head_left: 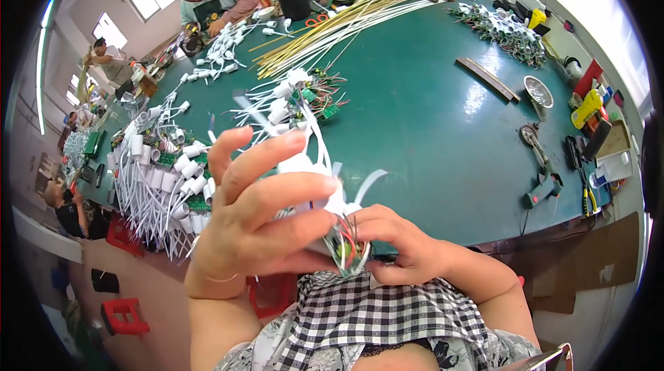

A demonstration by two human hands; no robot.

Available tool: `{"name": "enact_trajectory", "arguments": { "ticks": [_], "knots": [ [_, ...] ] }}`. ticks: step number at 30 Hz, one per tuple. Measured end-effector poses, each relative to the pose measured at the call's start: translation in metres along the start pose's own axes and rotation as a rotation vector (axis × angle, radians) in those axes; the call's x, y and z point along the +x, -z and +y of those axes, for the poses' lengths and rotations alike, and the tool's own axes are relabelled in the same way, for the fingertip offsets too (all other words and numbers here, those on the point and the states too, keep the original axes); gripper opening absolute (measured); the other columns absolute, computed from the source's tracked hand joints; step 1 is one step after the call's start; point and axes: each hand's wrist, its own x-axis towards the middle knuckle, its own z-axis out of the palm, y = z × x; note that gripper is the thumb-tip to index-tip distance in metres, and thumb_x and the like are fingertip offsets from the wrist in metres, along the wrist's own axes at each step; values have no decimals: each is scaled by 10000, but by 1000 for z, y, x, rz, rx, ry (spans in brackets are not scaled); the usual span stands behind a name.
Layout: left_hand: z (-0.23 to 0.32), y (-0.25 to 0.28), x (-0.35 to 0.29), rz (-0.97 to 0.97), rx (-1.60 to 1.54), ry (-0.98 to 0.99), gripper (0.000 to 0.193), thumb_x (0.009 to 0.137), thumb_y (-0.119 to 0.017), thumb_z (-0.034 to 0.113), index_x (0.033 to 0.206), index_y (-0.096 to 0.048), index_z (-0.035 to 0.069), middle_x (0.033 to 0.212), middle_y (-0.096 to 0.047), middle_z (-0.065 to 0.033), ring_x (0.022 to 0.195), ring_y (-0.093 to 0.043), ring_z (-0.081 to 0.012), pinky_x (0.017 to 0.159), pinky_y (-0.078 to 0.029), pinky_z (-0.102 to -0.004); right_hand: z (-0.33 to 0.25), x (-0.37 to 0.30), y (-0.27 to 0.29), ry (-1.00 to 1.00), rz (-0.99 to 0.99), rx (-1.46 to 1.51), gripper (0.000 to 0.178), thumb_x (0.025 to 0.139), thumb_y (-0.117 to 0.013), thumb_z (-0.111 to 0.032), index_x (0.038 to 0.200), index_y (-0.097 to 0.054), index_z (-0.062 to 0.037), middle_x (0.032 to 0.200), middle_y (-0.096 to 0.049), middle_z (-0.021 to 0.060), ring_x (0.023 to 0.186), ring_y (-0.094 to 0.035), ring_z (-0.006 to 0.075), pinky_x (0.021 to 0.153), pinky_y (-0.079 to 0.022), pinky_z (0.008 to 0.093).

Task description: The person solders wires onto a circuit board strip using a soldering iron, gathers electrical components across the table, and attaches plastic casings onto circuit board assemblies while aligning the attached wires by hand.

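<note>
In front of my chest, my left hand [257, 212] is closed around a white plastic housing with white leads, its fingers bent over the top. From the near end of that piece sticks out a small circuit board with red and white wires [351, 246]. My right hand [404, 243] pinches at these wires from the right side; its fingertips partly cover the board. Just beyond my left hand lies a bunch of white sockets with green boards [301, 98]. A bigger heap of white cylindrical sockets with cables [162, 170] spreads to the left.
On the green table [422, 129] lie yellow and white rods [332, 29], a brown metal bar [487, 79], a round metal dish [538, 92], a green-handled tool [543, 191], pliers [589, 198] and a yellow bottle [588, 108]. Co-workers sit at the far side. A red stool [126, 317] stands lower left.
</note>
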Motion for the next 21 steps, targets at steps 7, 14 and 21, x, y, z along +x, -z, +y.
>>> {"name": "enact_trajectory", "arguments": {
  "ticks": [7, 14, 21],
  "knots": [
    [-24, -78, -29, -228, -309, 46, 364, 589, -765, 269, 853, -574, 106, 898, -547, -18, 822, -553, -225, 798, -395, -376, 31, -60, 27, -523, 1, 199, 516, 744, -595, -6, 1234, -447, -67, 1159, -449, 100, 949, -487, 191, 824, -431, 313],
    [-7, -95, -47, -28, -500, 113, 659, 534, -826, 80, 1102, -492, 101, 955, -502, -76, 779, -531, -217, 634, -439, -324, 20, -8, 34, -154, 78, 71, 642, 776, -670, -357, 1291, -414, -72, 1342, -358, 162, 1163, -431, 292, 914, -396, 373],
    [-3, -99, -70, 105, -513, 273, 893, 558, -843, 14, 1229, -257, 73, 1132, -355, -164, 711, -542, -181, 520, -462, -268, 31, 1, 9, -184, 103, -31, 339, 764, -717, -177, 1067, -619, -62, 1102, -540, 104, 933, -548, 216, 784, -469, 312]
  ]
}}
